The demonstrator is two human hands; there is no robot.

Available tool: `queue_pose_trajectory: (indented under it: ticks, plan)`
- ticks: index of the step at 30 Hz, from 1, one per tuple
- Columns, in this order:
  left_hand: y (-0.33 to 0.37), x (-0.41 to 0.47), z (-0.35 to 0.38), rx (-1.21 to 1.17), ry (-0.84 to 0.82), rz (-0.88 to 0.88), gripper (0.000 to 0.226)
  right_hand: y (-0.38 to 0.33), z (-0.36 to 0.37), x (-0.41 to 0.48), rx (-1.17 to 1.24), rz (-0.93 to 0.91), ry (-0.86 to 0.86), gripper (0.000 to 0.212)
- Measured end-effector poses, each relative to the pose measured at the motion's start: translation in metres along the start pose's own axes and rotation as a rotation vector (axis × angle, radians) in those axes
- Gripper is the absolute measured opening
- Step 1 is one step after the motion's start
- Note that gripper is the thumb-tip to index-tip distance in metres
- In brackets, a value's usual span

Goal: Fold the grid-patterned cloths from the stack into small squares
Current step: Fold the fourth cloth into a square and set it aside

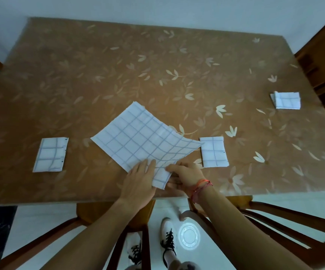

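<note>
Your left hand (138,180) lies flat, fingers straight, on the near corner of the grid cloth (140,137) spread cornerwise on the counter (118,65); your right hand (187,175) pinches that same corner.

Grid cloth (144,137) lies open, diamond-wise — left folded cloth (50,154), right folded cloth (214,152), far-right folded cloth (286,100) around it.
</note>
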State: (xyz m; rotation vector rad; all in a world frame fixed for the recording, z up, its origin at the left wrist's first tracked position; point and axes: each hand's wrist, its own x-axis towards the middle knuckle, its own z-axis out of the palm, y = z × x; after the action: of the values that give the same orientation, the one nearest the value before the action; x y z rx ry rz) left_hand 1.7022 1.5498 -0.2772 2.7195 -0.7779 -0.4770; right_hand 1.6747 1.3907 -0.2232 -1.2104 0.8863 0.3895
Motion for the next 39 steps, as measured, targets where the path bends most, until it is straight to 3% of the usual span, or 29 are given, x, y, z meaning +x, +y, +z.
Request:
queue_pose_trajectory:
  ticks: [3, 5, 8, 10, 12, 14, 16, 17, 18, 19, 21, 24, 26, 30, 37, 39]
  plan:
    - [-0.002, -0.006, -0.003, -0.069, -0.038, -0.045, 0.060, 0.000, -0.001, -0.010, -0.015, -0.040, -0.143, 0.013]
    - [-0.008, -0.011, -0.006, -0.131, -0.061, -0.047, 0.061, 0.001, -0.009, -0.013, -0.063, -0.080, -0.188, 0.041]
    - [-0.019, -0.018, -0.011, -0.239, -0.125, -0.020, 0.063, 0.012, -0.029, -0.009, -0.217, -0.093, -0.140, 0.049]
    - [-0.026, -0.025, -0.016, -0.301, -0.161, 0.009, 0.056, 0.042, -0.061, 0.017, -0.369, -0.046, 0.011, 0.053]
    - [-0.032, -0.033, -0.019, -0.332, -0.177, 0.056, 0.049, 0.132, -0.166, 0.121, -0.401, 0.111, 0.170, 0.068]
    - [-0.039, -0.041, -0.020, -0.336, -0.218, 0.093, 0.051, 0.176, -0.216, 0.172, -0.507, 0.128, 0.160, 0.054]
    - [-0.048, -0.050, -0.018, -0.339, -0.265, 0.114, 0.051, 0.138, -0.173, 0.098, -0.588, 0.167, 0.027, 0.032]
    - [-0.053, -0.054, -0.017, -0.341, -0.270, 0.128, 0.052, 0.087, -0.125, 0.038, -0.819, 0.214, 0.040, 0.016]
    - [-0.058, -0.059, -0.015, -0.329, -0.271, 0.148, 0.056, 0.058, -0.092, 0.012, -1.039, 0.109, 0.105, 0.009]
    - [-0.062, -0.064, -0.014, -0.311, -0.274, 0.164, 0.063, 0.042, -0.078, 0.001, -1.084, -0.154, 0.156, 0.014]
    - [-0.074, -0.075, -0.010, -0.289, -0.252, 0.148, 0.073, 0.028, -0.063, -0.016, -1.123, -0.481, 0.213, 0.016]
    - [-0.087, -0.090, -0.009, -0.314, -0.163, 0.071, 0.061, 0.038, -0.064, -0.011, -1.283, -0.562, 0.092, 0.019]
    - [-0.092, -0.096, -0.009, -0.324, -0.149, 0.045, 0.057, 0.036, -0.061, -0.010, -1.293, -0.593, 0.057, 0.020]
    - [-0.095, -0.093, -0.013, -0.359, -0.143, 0.002, 0.060, 0.031, -0.054, -0.010, -1.142, -0.472, 0.041, 0.025]
    - [-0.097, -0.062, -0.027, -0.404, -0.018, -0.083, 0.018, 0.017, -0.050, 0.006, -0.964, -0.361, 0.057, 0.020]
    - [-0.095, -0.051, -0.034, -0.412, 0.023, -0.098, 0.026, 0.013, -0.049, 0.010, -0.925, -0.344, 0.052, 0.021]
